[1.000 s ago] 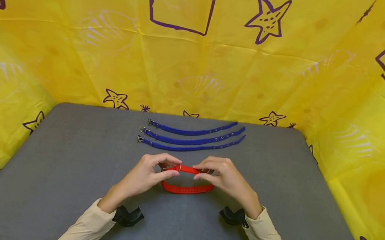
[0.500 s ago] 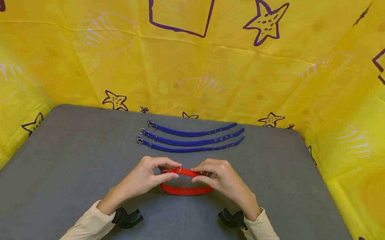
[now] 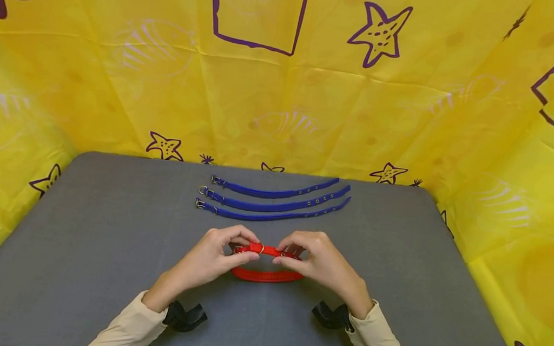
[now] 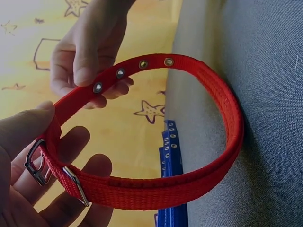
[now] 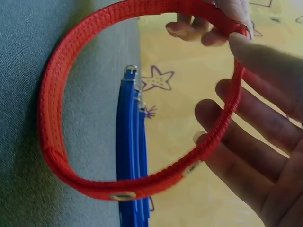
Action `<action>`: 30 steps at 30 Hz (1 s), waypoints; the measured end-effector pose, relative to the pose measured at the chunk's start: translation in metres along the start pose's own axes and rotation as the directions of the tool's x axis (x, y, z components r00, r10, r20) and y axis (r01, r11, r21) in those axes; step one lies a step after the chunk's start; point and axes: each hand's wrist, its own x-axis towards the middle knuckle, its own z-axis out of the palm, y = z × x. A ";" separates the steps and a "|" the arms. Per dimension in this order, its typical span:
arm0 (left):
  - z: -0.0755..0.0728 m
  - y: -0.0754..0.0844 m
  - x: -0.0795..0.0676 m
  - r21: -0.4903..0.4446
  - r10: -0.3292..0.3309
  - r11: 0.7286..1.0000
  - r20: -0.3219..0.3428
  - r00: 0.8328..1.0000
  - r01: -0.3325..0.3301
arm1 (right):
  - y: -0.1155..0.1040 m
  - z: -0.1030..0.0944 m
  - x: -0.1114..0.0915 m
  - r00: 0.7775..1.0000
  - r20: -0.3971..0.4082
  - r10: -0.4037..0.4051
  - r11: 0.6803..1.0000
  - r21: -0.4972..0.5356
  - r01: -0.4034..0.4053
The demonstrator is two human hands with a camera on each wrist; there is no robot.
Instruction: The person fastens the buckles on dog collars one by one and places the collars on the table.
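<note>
A red buckled collar (image 3: pixel 266 276) is bent round into a loop above the table. My left hand (image 3: pixel 217 252) pinches its buckle end between thumb and fingers. In the left wrist view the metal buckle (image 4: pixel 39 177) and a metal ring (image 4: pixel 75 183) show beside those fingers. On the other side my right hand (image 3: pixel 321 260) pinches the end of the strap, which has several metal eyelets (image 4: pixel 143 65). Strap runs across the small gap between both hands' fingertips. The loop's lower part hangs close to the tabletop; whether it touches cannot be told.
Three blue collars (image 3: pixel 274 206) lie side by side behind the hands, buckles to the left. They rest on a grey table (image 3: pixel 107 225). Yellow patterned cloth (image 3: pixel 284 86) hangs along the back and sides. Black wrist mounts (image 3: pixel 185 317) sit at both cuffs.
Both hands keep their grip on the red collar. The metal ring by the left fingertips has shifted slightly right, and the fingertips are a little closer together. The blue collars lie as before.
</note>
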 end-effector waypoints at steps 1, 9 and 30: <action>0.000 0.000 0.000 0.004 -0.001 1.000 0.000 1.000 0.001 | 0.000 -0.001 0.000 1.000 0.011 0.007 1.000 -0.002 -0.007; -0.002 -0.004 0.000 0.013 -0.010 1.000 0.002 1.000 0.010 | -0.001 -0.006 -0.001 0.991 0.091 0.098 0.995 -0.009 -0.097; 0.003 -0.002 0.000 -0.009 0.035 0.999 0.020 0.999 -0.035 | -0.008 -0.002 0.002 0.996 0.092 0.019 1.000 -0.010 -0.018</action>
